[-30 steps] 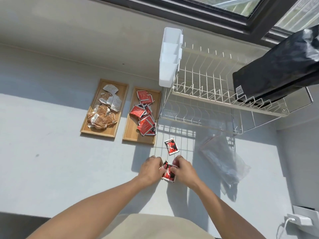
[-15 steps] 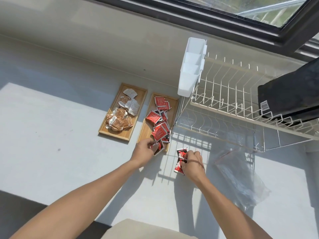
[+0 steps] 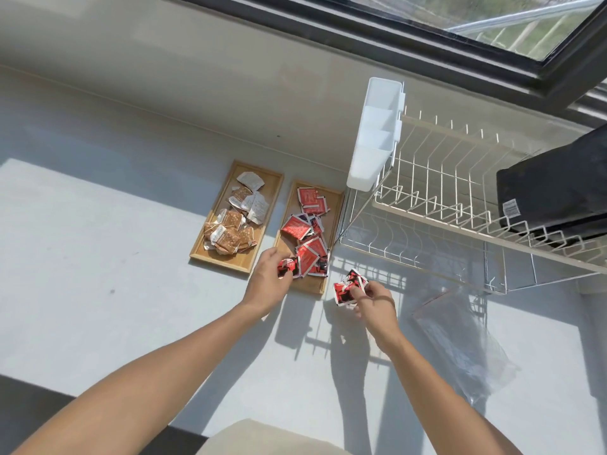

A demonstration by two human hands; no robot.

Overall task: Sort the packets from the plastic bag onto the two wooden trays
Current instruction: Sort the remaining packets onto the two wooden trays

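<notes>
Two wooden trays lie side by side on the white counter. The left tray [image 3: 272,178] holds several brown and white packets [image 3: 230,229]. The right tray [image 3: 335,208] holds several red packets [image 3: 307,251]. My left hand [image 3: 267,284] is over the near end of the right tray, fingers closed on a red and black packet [image 3: 288,267]. My right hand [image 3: 372,298] is just right of that tray, gripping red packets [image 3: 346,287] above the counter. The clear plastic bag [image 3: 460,343] lies flat and crumpled to the right.
A white wire dish rack [image 3: 437,205] stands right of the trays, with a white cutlery holder [image 3: 374,139] on its left end and a black item [image 3: 558,188] on top. The wall and window frame run behind. Bare counter stretches left.
My left hand carried a red packet from the counter up to the right tray's near end. My right hand moved up and right, gathering the loose red packets beside the tray.
</notes>
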